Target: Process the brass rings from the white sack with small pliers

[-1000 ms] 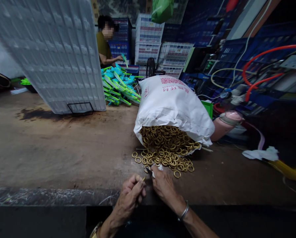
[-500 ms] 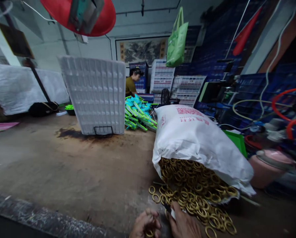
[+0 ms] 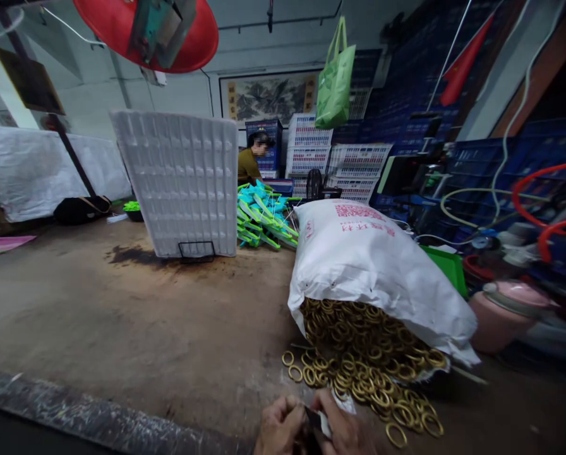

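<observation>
Both hands meet at the bottom edge of the view, on the worn wooden table [image 3: 136, 341]. My left hand [image 3: 277, 428] is curled closed; what it grips is hidden. My right hand [image 3: 343, 428] is closed too, pinching a small dark piece with a white scrap beside it. Just beyond the fingers lies a spill of brass rings [image 3: 359, 379], pouring from the open mouth of a white woven sack [image 3: 368, 265] with red print that lies on its side.
A white moulded tray [image 3: 181, 183] stands upright mid-table. Behind it lie teal and green plastic parts [image 3: 261, 218], and a person in an olive shirt [image 3: 251, 161] works there. Stacked crates [image 3: 333, 155], hoses and a pink pot [image 3: 510, 313] crowd the right.
The view has tilted up since a second ago, so my hands have slid to the bottom edge. They stay together near the rings; the sack and rings have not moved.
</observation>
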A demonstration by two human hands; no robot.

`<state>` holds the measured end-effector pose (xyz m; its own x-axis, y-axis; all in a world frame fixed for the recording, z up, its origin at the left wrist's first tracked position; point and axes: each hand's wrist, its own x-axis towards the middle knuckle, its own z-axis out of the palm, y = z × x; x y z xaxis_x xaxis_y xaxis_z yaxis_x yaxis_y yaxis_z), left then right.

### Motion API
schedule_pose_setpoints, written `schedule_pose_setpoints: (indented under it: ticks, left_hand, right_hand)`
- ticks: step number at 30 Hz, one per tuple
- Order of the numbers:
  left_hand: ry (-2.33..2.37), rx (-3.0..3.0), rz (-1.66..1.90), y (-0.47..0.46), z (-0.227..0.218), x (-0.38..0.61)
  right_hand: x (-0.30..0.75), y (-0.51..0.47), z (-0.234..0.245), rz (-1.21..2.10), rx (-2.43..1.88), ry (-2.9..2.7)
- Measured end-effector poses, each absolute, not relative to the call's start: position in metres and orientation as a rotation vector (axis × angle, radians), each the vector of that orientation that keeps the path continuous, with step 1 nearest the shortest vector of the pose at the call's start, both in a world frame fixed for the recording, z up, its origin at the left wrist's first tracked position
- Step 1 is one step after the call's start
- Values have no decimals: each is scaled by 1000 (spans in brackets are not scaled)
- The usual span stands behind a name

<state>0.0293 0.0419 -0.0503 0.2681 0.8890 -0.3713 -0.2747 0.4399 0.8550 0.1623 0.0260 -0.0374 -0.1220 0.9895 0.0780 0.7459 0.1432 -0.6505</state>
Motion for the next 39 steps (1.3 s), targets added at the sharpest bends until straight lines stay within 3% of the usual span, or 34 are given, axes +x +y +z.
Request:
schedule_pose_setpoints:
  ticks: [6,15,24,39]
  left_hand:
    - [1099,876,927,24,-20,27]
    - [1079,993,975,17,-18,34]
    - [955,815,807,11,-19,31]
    - [757,669,794,12,-18,30]
  right_hand:
    - [157,25,-13,873,-1601,-1689]
    - [153,15,-19,1602,-1485,-1078]
    - [159,19,-19,1188,-1561,-1388]
    - [165,22,-19,1199,-1508,-1425]
